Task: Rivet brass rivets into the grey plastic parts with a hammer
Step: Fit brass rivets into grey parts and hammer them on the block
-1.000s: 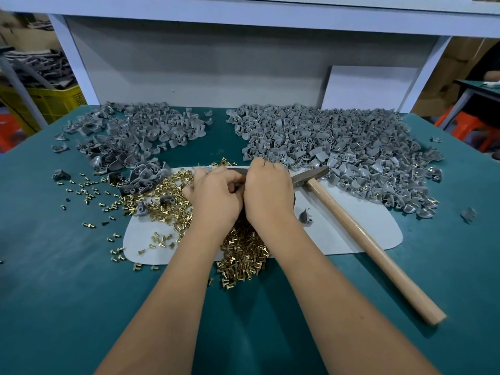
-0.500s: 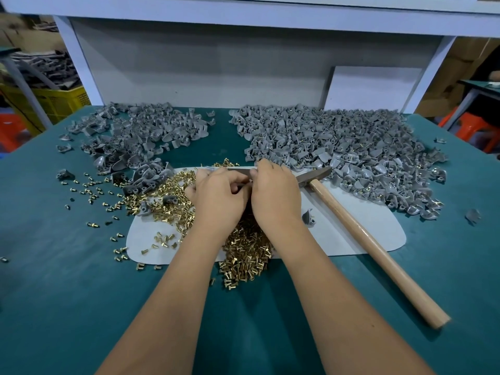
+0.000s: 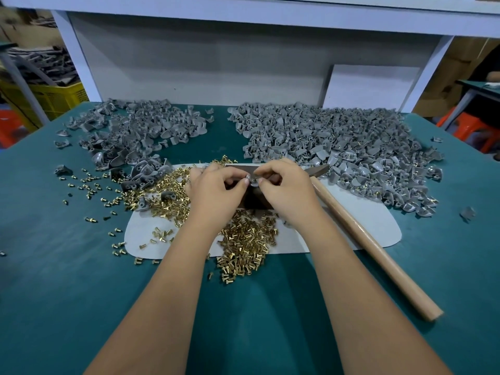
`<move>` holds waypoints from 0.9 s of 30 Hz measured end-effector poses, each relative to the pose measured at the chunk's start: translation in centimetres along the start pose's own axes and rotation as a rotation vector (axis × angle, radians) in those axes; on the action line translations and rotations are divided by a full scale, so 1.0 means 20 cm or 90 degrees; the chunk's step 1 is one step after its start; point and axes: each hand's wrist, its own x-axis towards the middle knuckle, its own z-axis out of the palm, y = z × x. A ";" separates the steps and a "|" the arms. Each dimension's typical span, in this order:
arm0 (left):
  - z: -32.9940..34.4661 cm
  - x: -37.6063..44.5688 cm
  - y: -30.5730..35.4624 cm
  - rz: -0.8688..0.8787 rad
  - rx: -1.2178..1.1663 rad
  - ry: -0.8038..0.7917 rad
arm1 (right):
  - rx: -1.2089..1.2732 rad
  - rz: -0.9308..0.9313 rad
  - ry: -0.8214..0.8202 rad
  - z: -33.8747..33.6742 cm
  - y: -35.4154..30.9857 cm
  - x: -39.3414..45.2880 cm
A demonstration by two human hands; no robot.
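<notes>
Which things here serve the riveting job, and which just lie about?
Job: hammer, brass rivets, grey plastic parts, white mat, part pinched by left hand and right hand.
Lying about: yellow crate, orange stool, white board.

Your left hand [image 3: 216, 185] and right hand [image 3: 284, 188] are pinching a small grey plastic part [image 3: 253, 182] together above a dark block [image 3: 254, 201], while the hammer [image 3: 373, 244] is lying just beside your right wrist, brass rivets [image 3: 246, 244] heaped below.
</notes>
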 end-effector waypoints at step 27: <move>0.03 0.00 -0.01 -0.009 0.008 0.014 | -0.181 0.046 0.016 0.06 -0.09 0.03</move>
